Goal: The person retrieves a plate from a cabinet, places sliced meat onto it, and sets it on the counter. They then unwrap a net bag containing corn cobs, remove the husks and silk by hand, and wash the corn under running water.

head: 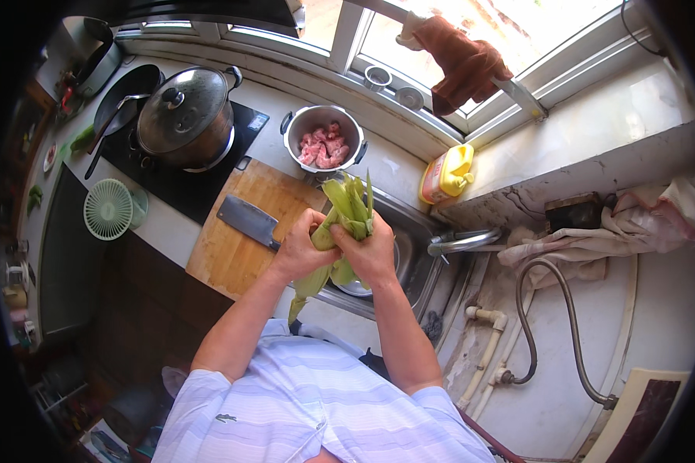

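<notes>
An ear of corn in its green husk (pixel 313 282) is held between both hands, in front of my chest and over the near-left side of the sink (pixel 421 254). My left hand (pixel 306 246) grips the ear from the left. My right hand (pixel 366 249) is closed on the husk leaves near the upper end, its thumb pressed against them. Loose leaf ends fan out above my fingers, and the husk's tapered end hangs towards my body. Part of a round metal vessel (pixel 404 254) shows in the sink behind my right hand.
A cleaver (pixel 248 220) lies on the wooden cutting board (pixel 220 254) at left. Beyond the corn stands a metal pot (pixel 292 142) of raw meat pieces (pixel 324 147). A large lidded pot (pixel 179 116) is on the black cooktop (pixel 168 182). The faucet (pixel 466 242) reaches in from the right.
</notes>
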`<control>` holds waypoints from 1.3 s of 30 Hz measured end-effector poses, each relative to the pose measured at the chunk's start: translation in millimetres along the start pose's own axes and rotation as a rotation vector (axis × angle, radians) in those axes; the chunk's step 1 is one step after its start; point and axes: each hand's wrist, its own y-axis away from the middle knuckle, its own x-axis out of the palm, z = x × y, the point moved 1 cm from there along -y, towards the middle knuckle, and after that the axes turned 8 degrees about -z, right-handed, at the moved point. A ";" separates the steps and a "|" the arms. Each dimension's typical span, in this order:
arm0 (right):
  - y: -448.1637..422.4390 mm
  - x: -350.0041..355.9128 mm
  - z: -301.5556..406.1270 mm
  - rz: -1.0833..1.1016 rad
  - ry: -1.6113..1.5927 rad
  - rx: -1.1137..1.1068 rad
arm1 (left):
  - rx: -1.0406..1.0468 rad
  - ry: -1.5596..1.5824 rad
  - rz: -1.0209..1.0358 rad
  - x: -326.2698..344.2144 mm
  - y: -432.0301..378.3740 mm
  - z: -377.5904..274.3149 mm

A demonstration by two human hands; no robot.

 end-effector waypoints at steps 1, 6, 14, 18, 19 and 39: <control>0.6 -0.9 -2.9 -0.018 -0.013 0.011 | 0.001 0.027 0.021 -0.6 0.5 -0.7; 6.4 -7.0 -6.0 -0.099 -0.001 0.008 | -0.043 0.130 0.106 4.3 1.7 11.3; 16.2 -3.9 -31.0 -0.365 -0.583 0.364 | -0.179 0.509 0.275 2.8 -0.4 13.9; 22.8 -1.5 -27.1 -0.395 -0.704 0.347 | -0.129 0.356 0.203 3.0 -2.6 18.2; 23.2 0.1 -28.6 -0.396 -0.718 0.326 | -0.068 0.289 0.145 8.9 -1.5 18.9; 58.7 -50.3 -85.0 -0.263 -1.057 0.508 | -0.687 1.018 -0.271 -1.8 -20.5 39.3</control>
